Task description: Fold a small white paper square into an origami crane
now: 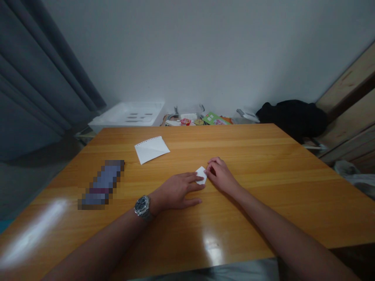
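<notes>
A small piece of folded white paper (201,171) lies on the wooden table between my two hands. My left hand (180,190) rests flat from the left with its fingers stretched out and apart, some fingertips lying over the paper. At the paper's right edge, the thumb and index finger of my right hand (220,175) are pinched together on it. Part of the paper is covered by the left fingers. A watch (142,207) with a metal band is on my left wrist.
A torn-edged white sheet (152,149) lies further back on the table (249,150). To the left is a pixelated, phone-like dark object (102,185). Beyond the far edge stand a white plastic tray (125,117), a green packet or booklet (216,118) and a black bag-like bundle (293,117).
</notes>
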{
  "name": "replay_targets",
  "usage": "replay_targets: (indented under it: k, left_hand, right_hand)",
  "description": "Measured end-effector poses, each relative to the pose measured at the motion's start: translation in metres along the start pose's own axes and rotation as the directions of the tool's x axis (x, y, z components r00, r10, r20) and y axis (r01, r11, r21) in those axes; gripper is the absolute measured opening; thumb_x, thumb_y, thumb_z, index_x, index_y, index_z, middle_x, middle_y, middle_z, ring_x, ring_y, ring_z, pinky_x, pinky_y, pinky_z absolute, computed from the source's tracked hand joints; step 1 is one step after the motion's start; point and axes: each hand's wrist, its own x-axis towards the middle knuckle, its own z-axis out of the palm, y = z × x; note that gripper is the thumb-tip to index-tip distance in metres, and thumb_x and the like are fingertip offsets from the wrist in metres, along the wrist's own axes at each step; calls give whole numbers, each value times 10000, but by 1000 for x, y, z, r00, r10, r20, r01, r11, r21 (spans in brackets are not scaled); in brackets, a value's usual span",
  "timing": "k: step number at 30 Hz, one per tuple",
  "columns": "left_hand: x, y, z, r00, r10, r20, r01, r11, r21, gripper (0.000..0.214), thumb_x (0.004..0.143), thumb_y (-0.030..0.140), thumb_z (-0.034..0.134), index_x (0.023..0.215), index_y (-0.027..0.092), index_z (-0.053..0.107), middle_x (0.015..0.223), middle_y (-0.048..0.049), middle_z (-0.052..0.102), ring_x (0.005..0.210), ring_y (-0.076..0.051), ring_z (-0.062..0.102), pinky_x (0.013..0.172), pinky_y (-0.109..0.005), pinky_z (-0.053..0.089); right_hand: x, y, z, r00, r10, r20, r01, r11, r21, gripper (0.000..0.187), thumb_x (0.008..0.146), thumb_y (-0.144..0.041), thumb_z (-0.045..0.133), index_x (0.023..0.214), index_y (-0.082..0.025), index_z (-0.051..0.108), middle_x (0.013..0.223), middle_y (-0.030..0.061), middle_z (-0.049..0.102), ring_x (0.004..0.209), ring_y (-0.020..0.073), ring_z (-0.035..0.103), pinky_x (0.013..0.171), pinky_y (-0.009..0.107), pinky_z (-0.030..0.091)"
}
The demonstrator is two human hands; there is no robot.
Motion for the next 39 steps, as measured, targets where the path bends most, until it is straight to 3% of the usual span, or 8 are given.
replay_targets:
  k: [23,28,33,39]
  left_hand:
    - [-6,-2,-1,998,-47,28,48,998,-34,505,949,526,561,1391,282,552,1535,-59,462,1411,-280,436,1134,-430,421]
    - [-6,-4,-1,998,-43,44,46,997,-59,484,947,516,571,1368,275,566,1534,-43,466,1428,-272,412,1156,-426,396]
    - [-7,-5,-1,996,-50,74,54,997,-49,477,966,511,541,1385,284,557,1563,-39,423,1439,-265,395,1167,-421,382]
    - [-8,-4,-2,994,-63,92,66,997,-36,494,974,509,526,1425,307,526,1590,-29,375,1444,-257,388,1158,-412,395]
  right_hand:
    - [-3,-3,-10,997,-36,66,36,999,0,64,906,-251,637,894,-212,588,1068,88,568,1043,250,547,942,413,463]
    - [-6,-5,-17,989,-50,139,48,999,15,251,836,-363,732,958,-208,577,1150,108,539,1108,267,529,975,420,460]
    - [-5,-3,-16,989,-44,142,43,999,12,280,835,-382,735,987,-200,587,1183,121,525,1147,279,511,992,431,451]
    - [-3,6,-15,989,-50,139,48,999,18,136,893,-307,677,966,-213,612,1199,106,520,1173,265,498,1025,433,423]
